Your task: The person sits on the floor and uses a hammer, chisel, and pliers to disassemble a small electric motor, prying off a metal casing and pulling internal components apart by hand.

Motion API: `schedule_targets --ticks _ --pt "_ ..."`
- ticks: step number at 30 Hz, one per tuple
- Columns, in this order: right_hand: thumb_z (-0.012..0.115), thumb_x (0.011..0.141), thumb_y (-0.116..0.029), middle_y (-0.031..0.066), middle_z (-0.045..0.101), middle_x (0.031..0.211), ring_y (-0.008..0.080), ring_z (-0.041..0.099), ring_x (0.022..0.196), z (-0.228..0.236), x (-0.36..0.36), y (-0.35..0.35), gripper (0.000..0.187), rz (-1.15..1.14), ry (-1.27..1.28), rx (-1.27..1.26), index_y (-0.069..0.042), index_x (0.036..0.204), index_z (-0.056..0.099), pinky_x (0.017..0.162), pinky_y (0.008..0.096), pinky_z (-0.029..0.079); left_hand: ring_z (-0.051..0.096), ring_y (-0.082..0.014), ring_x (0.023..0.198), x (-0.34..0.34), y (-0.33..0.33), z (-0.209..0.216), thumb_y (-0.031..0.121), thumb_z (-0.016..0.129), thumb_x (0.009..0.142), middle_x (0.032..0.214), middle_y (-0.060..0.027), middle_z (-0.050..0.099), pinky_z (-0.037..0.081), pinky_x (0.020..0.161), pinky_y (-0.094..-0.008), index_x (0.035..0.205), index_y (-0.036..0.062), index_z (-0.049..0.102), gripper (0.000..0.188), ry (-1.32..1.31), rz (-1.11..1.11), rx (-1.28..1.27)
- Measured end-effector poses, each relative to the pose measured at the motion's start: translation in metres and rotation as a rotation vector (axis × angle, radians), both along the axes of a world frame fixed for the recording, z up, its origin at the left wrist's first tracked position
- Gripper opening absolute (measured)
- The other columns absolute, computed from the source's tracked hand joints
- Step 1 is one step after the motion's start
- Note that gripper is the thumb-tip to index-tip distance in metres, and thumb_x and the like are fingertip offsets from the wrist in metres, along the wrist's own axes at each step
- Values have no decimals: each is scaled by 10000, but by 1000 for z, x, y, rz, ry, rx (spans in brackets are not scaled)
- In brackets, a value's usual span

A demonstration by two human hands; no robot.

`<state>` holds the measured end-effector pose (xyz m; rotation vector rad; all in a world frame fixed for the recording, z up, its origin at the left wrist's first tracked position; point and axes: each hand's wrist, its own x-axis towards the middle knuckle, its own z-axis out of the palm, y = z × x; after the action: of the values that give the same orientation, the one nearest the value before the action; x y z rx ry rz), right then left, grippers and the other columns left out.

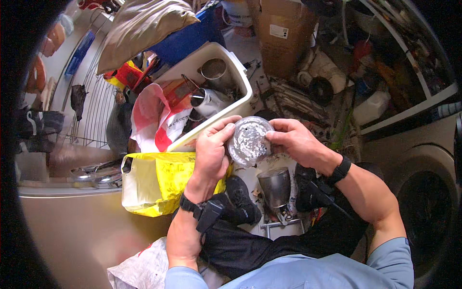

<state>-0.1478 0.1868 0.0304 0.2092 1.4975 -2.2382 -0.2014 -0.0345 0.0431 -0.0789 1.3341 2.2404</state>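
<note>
Between my two hands is a round, flat metal disc (249, 141), grey with whitish worn patches and a small dark hole near its upper edge. My left hand (214, 144) pinches its left rim between thumb and fingers. The right rim is gripped by my right hand (294, 139), thumb on the face and fingers partly hidden behind. Below the disc, a dark metal pot-like cup (275, 187) stands on the floor between my shoes. A metal bracket with a bar (283, 223) lies just nearer to me.
Left of the disc is a cream plastic bin (239, 77) holding metal cylinders and a red-and-white bag (156, 118). A yellow bag (161, 185) leans by my left forearm. Cardboard box (284, 38), pipe pieces (327, 72) and scrap fill the far side; a front-loading washing machine (409, 159) stands right.
</note>
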Motion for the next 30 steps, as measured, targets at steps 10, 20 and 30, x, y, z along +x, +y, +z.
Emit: schedule_targets --ticks 10,20,30 --pt "668 992 -212 -9 697 960 70 600 797 5 -1 3 250 19 8 104 -24 1153 700 689 256 491 713 -177 987 -2 -1 -6 47 568 1025 1126 -140 730 578 905 -311 1241 -68 648 258 23 -47 11" --pt "718 881 -87 57 712 942 176 674 925 3 -1 4 201 -114 549 559 -7 1064 701 830 341 550 726 -170 887 -10 3 0 305 569 1078 1048 -89 747 599 768 -292 1186 2 689 343 107 -24 -549" --pt "655 755 53 187 626 1240 391 632 1153 2 17 -8 431 -191 1197 987 -21 1179 645 964 426 550 718 -146 888 -3 -3 -19 6 643 949 1056 -100 745 593 835 -301 1176 -49 678 236 74 -36 -137"
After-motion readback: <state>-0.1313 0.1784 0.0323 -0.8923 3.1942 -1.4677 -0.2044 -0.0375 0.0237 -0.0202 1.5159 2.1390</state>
